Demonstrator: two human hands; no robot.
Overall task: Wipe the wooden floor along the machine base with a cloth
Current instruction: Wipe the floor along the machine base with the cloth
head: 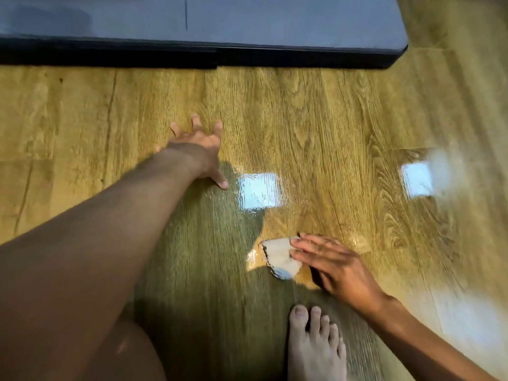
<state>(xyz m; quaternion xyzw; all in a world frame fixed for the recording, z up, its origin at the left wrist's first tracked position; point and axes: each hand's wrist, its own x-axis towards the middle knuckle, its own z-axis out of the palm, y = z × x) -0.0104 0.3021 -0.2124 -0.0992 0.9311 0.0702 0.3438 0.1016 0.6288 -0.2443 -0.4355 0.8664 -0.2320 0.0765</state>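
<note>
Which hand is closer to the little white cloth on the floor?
Right. The right hand has its straight fingers on the cloth. The left hand is spread on the wooden floor, apart from it, nearer the machine base.

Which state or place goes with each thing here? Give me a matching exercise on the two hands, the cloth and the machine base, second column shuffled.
Things:
1. left hand
2. right hand
3. cloth
4. machine base

States or places:
A. dark strip across the top of the view
B. fingers spread, resting on the bare wooden floor
C. pale, lying on the floor, partly under fingertips
D. straight fingers laid on the cloth

Pairs: 1-B; 2-D; 3-C; 4-A.
</note>
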